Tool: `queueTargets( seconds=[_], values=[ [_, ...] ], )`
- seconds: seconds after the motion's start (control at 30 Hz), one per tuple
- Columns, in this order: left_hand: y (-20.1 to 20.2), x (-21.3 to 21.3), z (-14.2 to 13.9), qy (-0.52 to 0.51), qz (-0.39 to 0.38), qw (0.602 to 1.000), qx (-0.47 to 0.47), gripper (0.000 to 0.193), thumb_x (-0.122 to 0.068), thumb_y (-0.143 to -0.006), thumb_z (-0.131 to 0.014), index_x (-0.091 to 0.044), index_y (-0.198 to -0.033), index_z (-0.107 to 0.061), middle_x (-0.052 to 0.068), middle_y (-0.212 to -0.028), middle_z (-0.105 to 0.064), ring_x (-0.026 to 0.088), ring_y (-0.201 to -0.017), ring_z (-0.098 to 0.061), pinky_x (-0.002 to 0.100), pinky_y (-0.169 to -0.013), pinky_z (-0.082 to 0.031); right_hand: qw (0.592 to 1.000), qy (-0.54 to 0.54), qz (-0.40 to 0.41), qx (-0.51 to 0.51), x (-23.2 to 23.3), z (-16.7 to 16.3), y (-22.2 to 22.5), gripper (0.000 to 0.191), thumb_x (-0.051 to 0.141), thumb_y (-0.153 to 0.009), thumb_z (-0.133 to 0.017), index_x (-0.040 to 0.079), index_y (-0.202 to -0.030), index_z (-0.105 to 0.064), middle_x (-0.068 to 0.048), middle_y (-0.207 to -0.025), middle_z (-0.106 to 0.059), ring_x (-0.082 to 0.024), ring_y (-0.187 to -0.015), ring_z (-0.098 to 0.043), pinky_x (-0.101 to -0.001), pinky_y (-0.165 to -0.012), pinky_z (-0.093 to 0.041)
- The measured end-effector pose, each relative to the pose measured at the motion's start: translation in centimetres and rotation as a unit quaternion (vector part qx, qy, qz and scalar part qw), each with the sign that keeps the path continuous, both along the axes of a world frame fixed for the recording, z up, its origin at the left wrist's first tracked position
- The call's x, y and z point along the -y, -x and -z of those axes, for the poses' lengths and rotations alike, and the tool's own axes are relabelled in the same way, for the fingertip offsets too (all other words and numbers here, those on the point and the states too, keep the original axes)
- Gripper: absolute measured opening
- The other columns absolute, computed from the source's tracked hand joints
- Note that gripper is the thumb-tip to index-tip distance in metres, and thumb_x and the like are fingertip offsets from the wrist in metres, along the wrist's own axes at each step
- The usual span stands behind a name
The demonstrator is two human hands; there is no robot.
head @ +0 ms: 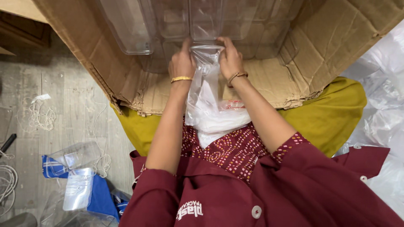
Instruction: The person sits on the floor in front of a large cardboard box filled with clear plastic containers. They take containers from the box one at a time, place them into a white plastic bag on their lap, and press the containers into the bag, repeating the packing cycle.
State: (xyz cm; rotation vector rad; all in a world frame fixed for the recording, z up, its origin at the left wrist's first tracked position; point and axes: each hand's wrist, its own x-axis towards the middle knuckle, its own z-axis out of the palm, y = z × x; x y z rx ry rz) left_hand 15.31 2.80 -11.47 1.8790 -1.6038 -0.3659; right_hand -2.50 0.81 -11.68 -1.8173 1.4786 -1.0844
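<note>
Pinching the thin clear plastic bag (206,90) at top centre w/ both hands: left hand (182,64) & right hand (229,59), fingers pressed tight on its mouth. Clear plastic tub (205,21) not in yet; more wait in the brown cardboard box (328,46).

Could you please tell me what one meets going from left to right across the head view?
White cord → clear containers on blue cloth → left hand → clear plastic bag → right hand → heap of clear plastic bags.

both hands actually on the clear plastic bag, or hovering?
Touching. The head view shows the left hand and the right hand each pinching the top edge of the clear plastic bag, fingers closed over it on either side.
</note>
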Motion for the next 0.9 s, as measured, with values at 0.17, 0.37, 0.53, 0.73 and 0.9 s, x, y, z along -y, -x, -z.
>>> queueTargets(
  seconds=[0.17, 0.37, 0.53, 0.73, 0.9],
  values=[
    [-0.8, 0.3, 0.5, 0.113, 0.072, 0.99, -0.05, 0.041, -0.005, -0.092, -0.056, -0.017, -0.13, -0.067, 0.019, -0.109, -0.072, 0.042, -0.098, -0.069, 0.053, -0.08, -0.055, 0.999, -0.039, 0.024, 0.007, -0.6, -0.3, 0.0, 0.04, 0.004, -0.097, -0.05, 0.014, -0.134, -0.062, -0.016, -0.121, -0.072, -0.034, -0.104, -0.072, -0.0421, -0.088, -0.056],
    [-1.5, -4.3, -1.5, 0.063, 0.135, 0.94, -0.308, 0.036, -0.005, -0.1, -0.055, -0.013, -0.131, -0.072, 0.005, -0.099, -0.074, 0.011, -0.067, -0.061, 0.028, -0.063, -0.049, 0.992, 0.0, -0.106, 0.062, -4.6, -5.1, 3.2, 0.041, -0.002, -0.098, -0.049, 0.009, -0.134, -0.065, -0.018, -0.118, -0.074, -0.024, -0.102, -0.067, -0.0394, -0.088, -0.052],
    [-0.3, -7.7, -3.9, -0.026, 0.128, 0.844, -0.52, 0.032, -0.008, -0.106, -0.055, -0.007, -0.135, -0.069, -0.005, -0.082, -0.058, 0.004, -0.064, -0.045, 0.021, -0.055, -0.034, 0.991, -0.124, -0.051, 0.014, -8.4, -7.4, 3.6, 0.045, 0.001, -0.098, -0.049, 0.015, -0.135, -0.069, -0.011, -0.114, -0.077, -0.015, -0.076, -0.062, -0.0334, -0.072, -0.052],
    [-1.2, -7.6, -4.0, -0.058, 0.115, 0.903, -0.411, 0.039, -0.011, -0.097, -0.055, -0.011, -0.135, -0.063, -0.008, -0.078, -0.064, 0.001, -0.057, -0.048, 0.019, -0.051, -0.042, 0.997, 0.019, -0.069, 0.002, -7.0, -5.2, 3.4, 0.03, 0.004, -0.101, -0.059, 0.003, -0.13, -0.068, -0.013, -0.112, -0.069, -0.016, -0.092, -0.062, -0.0314, -0.078, -0.052],
    [-1.0, -3.9, -1.5, -0.003, 0.087, 0.912, -0.401, 0.016, -0.01, -0.1, -0.066, -0.003, -0.111, -0.076, 0.0, -0.081, -0.068, 0.004, -0.068, -0.055, 0.023, -0.059, -0.043, 0.895, -0.265, -0.027, 0.359, -2.4, -0.7, 2.5, 0.015, 0.008, -0.103, -0.063, -0.004, -0.103, -0.073, -0.004, -0.094, -0.074, -0.013, -0.083, -0.067, -0.0285, -0.072, -0.056]
  ],
)
